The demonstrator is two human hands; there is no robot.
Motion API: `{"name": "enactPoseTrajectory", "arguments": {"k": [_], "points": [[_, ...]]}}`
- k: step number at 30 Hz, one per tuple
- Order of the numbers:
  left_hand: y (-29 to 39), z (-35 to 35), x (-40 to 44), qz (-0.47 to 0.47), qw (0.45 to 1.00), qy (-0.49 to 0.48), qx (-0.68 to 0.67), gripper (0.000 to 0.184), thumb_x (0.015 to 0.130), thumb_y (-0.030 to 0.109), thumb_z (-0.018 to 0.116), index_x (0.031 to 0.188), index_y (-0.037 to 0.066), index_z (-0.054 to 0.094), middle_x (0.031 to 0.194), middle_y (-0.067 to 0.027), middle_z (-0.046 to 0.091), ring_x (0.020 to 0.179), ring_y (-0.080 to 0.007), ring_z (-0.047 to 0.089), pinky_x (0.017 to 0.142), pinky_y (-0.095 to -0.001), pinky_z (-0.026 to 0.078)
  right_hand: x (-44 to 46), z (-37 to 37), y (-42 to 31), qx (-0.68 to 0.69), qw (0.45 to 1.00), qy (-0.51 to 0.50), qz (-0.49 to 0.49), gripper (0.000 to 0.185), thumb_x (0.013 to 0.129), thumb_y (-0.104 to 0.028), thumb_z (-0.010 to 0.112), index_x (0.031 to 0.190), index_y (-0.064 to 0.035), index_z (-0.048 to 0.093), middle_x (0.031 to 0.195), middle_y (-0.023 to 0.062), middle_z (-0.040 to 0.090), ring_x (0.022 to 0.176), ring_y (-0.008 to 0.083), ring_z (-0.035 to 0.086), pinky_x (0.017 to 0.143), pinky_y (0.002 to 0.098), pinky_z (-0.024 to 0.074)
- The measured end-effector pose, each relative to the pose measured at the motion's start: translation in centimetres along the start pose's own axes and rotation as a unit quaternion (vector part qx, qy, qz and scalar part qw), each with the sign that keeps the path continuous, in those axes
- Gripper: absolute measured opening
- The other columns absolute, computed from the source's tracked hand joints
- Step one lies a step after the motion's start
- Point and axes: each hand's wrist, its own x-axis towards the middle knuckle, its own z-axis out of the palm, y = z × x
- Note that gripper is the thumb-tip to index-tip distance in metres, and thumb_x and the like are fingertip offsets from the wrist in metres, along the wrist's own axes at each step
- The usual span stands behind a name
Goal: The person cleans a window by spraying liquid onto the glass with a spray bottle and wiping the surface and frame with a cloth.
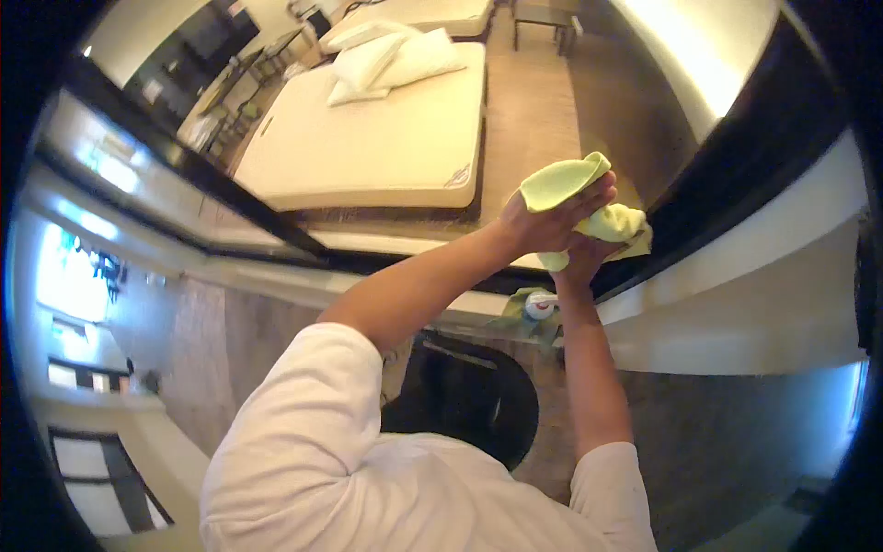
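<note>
Yellow-green cloth (558,184) lies along the left hand (543,224) — its grip unclear — and sits bunched in the right hand's (583,260) grasp.

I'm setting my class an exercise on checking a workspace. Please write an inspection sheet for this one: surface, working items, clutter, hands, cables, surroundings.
Surface: pale ledge beside a dark frame; cleanliness cannot be judged.
Working items: yellow-green cloth, partly flat, partly bunched; one piece or two, unclear.
Clutter: small white-topped object below the hands, too blurred to name.
Hands: left hand against the flat part; right hand at the bunched part, grip partly hidden.
Cables: nothing seen.
Surroundings: mattress with pillows, wood floor, black chair-like object.
</note>
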Motion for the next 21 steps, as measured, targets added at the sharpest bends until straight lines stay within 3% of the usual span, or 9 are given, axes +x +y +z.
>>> {"name": "enactPoseTrajectory", "arguments": {"k": [2, 3, 5, 7, 10, 11, 14, 15, 21], "points": [[-0.4, -0.2, -2.0, -0.016, 1.000, 0.004, 0.001, 0.082, 0.070, 0.031, 0.078, 0.144, 0.014, 0.049, 0.149, -0.0093, 0.045, 0.141, -0.0287, 0.041, 0.114, -0.0466, 0.039, -0.7, 0.1, -1.4, 0.084, 0.994, 0.052, 0.045, 0.084, 0.086, -0.047, 0.069, 0.151, -0.0092, 0.032, 0.150, 0.0160, 0.041, 0.141, 0.0402, 0.032, 0.117, 0.0643, 0.0045], [-0.3, -0.9, -2.7, -0.018, 0.998, 0.062, -0.016, 0.080, 0.067, 0.030, 0.081, 0.140, 0.013, 0.052, 0.144, -0.0103, 0.049, 0.139, -0.0308, 0.043, 0.113, -0.0487, 0.039, -0.6, -0.9, -1.2, -0.087, 0.992, 0.014, -0.095, 0.092, 0.093, -0.059, 0.053, 0.156, -0.0069, 0.012, 0.163, 0.0170, 0.016, 0.151, 0.0296, 0.012, 0.118, 0.0638, -0.0024], [-0.9, -1.6, -3.5, -0.051, 0.996, 0.075, 0.001, 0.079, 0.065, 0.033, 0.082, 0.136, 0.014, 0.054, 0.141, -0.0122, 0.050, 0.137, -0.0326, 0.044, 0.112, -0.0508, 0.039, -0.6, -0.8, -2.2, 0.015, 0.989, 0.048, -0.139, 0.099, 0.089, -0.058, 0.060, 0.156, -0.0045, 0.009, 0.161, 0.0291, 0.007, 0.150, 0.0447, 0.000, 0.112, 0.0714, -0.0092], [-2.2, -3.4, -4.8, -0.040, 0.983, 0.152, 0.097, 0.080, 0.059, 0.042, 0.084, 0.127, 0.008, 0.057, 0.130, -0.0176, 0.053, 0.128, -0.0391, 0.049, 0.107, -0.0518, 0.042, 0.0, -2.1, -4.6, 0.031, 0.991, 0.029, -0.126, 0.102, 0.088, -0.054, 0.062, 0.155, -0.0025, 0.006, 0.158, 0.0356, 0.002, 0.147, 0.0522, -0.005, 0.111, 0.0726, -0.0081], [-5.3, -9.5, -6.8, -0.248, 0.940, -0.050, 0.231, 0.091, 0.068, 0.072, 0.067, 0.140, 0.019, 0.054, 0.152, -0.0179, 0.039, 0.148, -0.0455, 0.019, 0.111, -0.0563, 0.031, 1.5, -0.2, -6.9, 0.017, 0.984, 0.104, -0.142, 0.103, 0.090, -0.040, 0.061, 0.156, -0.0038, -0.008, 0.151, 0.0477, -0.015, 0.133, 0.0740, -0.015, 0.102, 0.0823, 0.0044], [-7.6, -8.6, -10.3, -0.123, 0.924, 0.037, 0.360, 0.089, 0.073, 0.074, 0.062, 0.145, 0.023, 0.051, 0.160, -0.0199, 0.026, 0.148, -0.0496, 0.016, 0.114, -0.0583, 0.024, 2.1, -0.3, -6.9, 0.011, 0.976, 0.154, -0.157, 0.101, 0.091, -0.044, 0.059, 0.157, -0.0069, -0.007, 0.150, 0.0487, -0.015, 0.130, 0.0773, -0.012, 0.099, 0.0842, 0.0098], [-8.0, -9.1, -9.8, -0.050, 0.956, 0.042, 0.287, 0.103, 0.089, 0.062, 0.057, 0.160, 0.006, 0.007, 0.162, -0.0322, 0.000, 0.147, -0.0571, 0.000, 0.113, -0.0705, 0.001, 2.1, 0.8, -6.3, 0.044, 0.975, 0.184, -0.119, 0.093, 0.088, -0.054, 0.061, 0.158, -0.0135, 0.014, 0.153, 0.0455, 0.005, 0.142, 0.0654, 0.005, 0.105, 0.0810, 0.0097], [-8.9, -9.1, -8.9, -0.018, 0.952, 0.094, 0.291, 0.102, 0.091, 0.064, 0.053, 0.159, 0.004, 0.008, 0.161, -0.0343, 0.001, 0.147, -0.0573, 0.000, 0.114, -0.0693, 0.000, 2.8, 0.7, -6.0, 0.002, 0.982, 0.151, -0.115, 0.092, 0.090, -0.049, 0.059, 0.159, -0.0142, 0.010, 0.152, 0.0475, -0.009, 0.131, 0.0782, -0.006, 0.098, 0.0857, 0.0114], [-9.1, -11.4, -7.1, 0.027, 0.939, 0.125, 0.319, 0.103, 0.091, 0.067, 0.050, 0.157, 0.000, 0.008, 0.158, -0.0394, 0.001, 0.147, -0.0579, 0.000, 0.114, -0.0676, -0.002, 4.6, -1.5, -8.5, -0.024, 0.957, 0.246, -0.152, 0.086, 0.097, -0.051, 0.051, 0.161, -0.0165, 0.006, 0.159, 0.0384, -0.004, 0.143, 0.0639, -0.006, 0.109, 0.0752, -0.0019]]}}
